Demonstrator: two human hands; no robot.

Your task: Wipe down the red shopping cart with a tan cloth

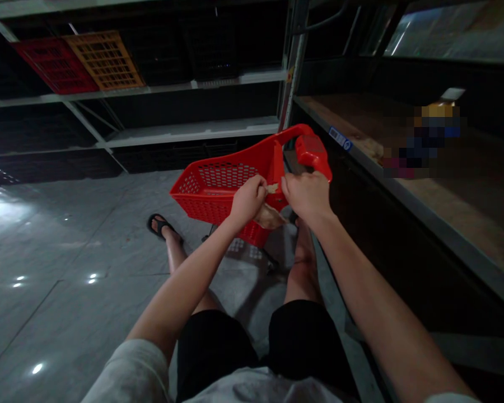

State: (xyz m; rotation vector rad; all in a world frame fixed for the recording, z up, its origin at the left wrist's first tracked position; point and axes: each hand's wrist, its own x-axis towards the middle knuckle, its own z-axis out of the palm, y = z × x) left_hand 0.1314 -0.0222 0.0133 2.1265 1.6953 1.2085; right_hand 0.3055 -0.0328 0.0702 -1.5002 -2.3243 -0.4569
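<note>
A crumpled beige cloth [272, 217] hangs between my two hands, in front of a red plastic shopping cart [222, 178]. My left hand [248, 197] is closed on the cloth's left side, its thumb on top. Closed too, my right hand [307, 195] grips the right side of the cloth, and its fingers are partly hidden. It is just below the cart's red handle [313, 150], and I cannot tell whether it touches the cart. The visible inside of the cart's basket shows only perforated walls.
On my right runs a wooden shelf [453, 196] with a blurred-out item [428, 134] on it. Metal racks [201, 129] stand ahead, holding a red crate [56, 64], a yellow crate [105, 60] and dark crates. Grey shiny floor [67, 252] extends on the left.
</note>
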